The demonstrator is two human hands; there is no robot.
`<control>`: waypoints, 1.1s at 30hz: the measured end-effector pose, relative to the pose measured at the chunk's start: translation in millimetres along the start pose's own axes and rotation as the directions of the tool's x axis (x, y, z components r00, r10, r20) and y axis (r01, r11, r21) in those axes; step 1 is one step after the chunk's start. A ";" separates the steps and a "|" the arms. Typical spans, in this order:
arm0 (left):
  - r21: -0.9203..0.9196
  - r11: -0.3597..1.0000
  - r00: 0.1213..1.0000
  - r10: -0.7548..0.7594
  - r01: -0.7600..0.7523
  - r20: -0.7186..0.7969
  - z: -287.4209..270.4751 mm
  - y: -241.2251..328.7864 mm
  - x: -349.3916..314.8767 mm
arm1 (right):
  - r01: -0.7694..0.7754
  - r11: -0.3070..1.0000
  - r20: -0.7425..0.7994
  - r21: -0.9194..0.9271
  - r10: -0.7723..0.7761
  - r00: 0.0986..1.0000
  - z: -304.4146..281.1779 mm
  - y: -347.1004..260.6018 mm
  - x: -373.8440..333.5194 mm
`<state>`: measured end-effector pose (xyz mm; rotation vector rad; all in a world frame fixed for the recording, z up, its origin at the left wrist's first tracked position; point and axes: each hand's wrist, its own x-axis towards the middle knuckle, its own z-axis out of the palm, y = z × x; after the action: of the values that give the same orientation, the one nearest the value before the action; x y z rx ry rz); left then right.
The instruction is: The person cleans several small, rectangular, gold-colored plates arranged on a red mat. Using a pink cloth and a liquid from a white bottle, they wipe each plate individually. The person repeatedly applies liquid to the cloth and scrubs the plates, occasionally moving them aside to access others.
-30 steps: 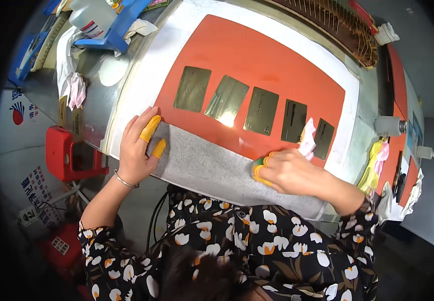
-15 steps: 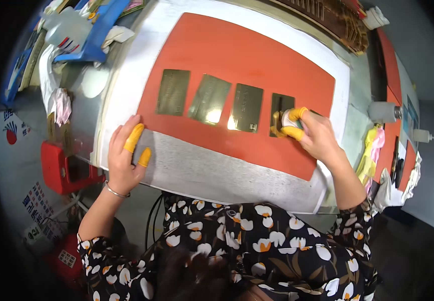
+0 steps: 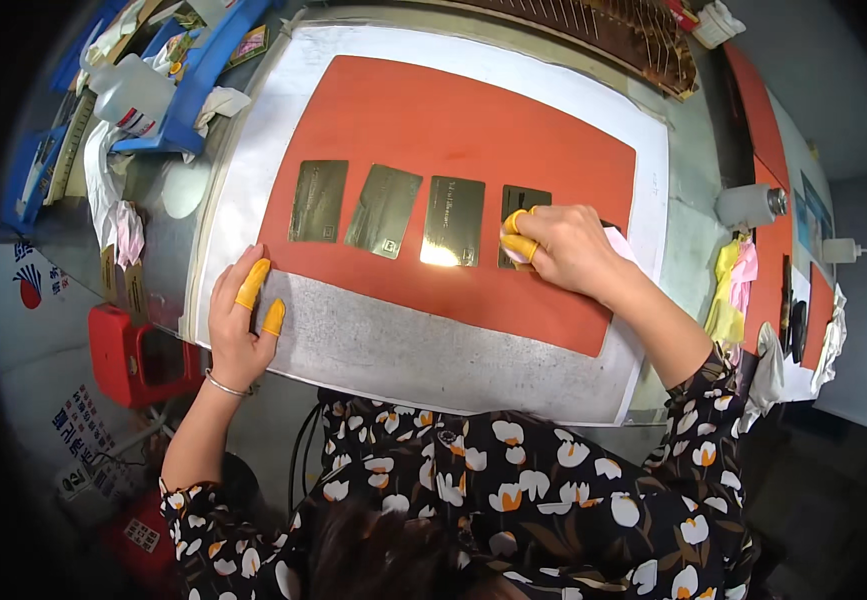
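Four dark, glossy metal-looking cards lie in a row on a red mat [image 3: 433, 120]. My right hand [image 3: 568, 245] is over the rightmost card [image 3: 525, 197], its yellow-cotted fingertips pinching a pale wad [image 3: 515, 257] against the card's surface. The fingers hide much of that card and most of the wad. The other cards, the first card [image 3: 318, 200], the second card [image 3: 384, 210] and the third card [image 3: 453, 215], lie flat to its left. My left hand [image 3: 241, 315] rests open at the mat's lower left corner, two fingers in yellow cots.
White sheeting [image 3: 238, 190] and a grey strip [image 3: 433, 345] border the mat. At the left stand a blue rack [image 3: 188, 100], a clear bottle [image 3: 133, 95] and a red stool [image 3: 128, 350]. A grey bottle [image 3: 748, 205] and yellow cloth [image 3: 725, 300] are at the right.
The view has shifted a little. My right hand has moved left and up over the rightmost card, covering more of it with the wad. My left hand stays at the mat's corner.
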<state>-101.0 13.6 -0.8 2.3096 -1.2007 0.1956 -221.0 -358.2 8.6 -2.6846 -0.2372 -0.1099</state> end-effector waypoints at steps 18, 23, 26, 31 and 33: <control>-0.022 1.000 1.000 -0.015 0.015 0.006 1.8 2.9 -3.7 | 0.094 0.996 -0.041 -0.013 -0.094 0.995 -19.0 41.6 30.9; -0.002 1.000 1.000 -0.023 0.023 0.010 1.3 4.8 -2.1 | 0.395 0.916 0.112 0.064 -0.400 0.910 -8.3 5.0 -3.7; -0.022 1.000 1.000 -0.021 0.021 -0.014 2.8 4.1 -3.0 | 0.153 0.987 0.087 -0.040 -0.150 0.985 -20.7 20.4 5.5; -0.034 0.999 1.000 -0.004 0.004 -0.014 3.5 4.4 -4.8 | 0.144 0.989 0.029 -0.017 -0.143 0.989 -15.8 34.6 17.5; -0.014 1.000 1.000 -0.024 0.024 -0.003 2.3 2.9 -2.9 | -0.075 0.994 -0.007 -0.084 0.075 0.997 -26.4 46.2 28.7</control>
<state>-105.3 13.2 -2.7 2.3092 -1.1688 0.1813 -185.4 -406.4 16.3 -2.7726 -0.1332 -0.1040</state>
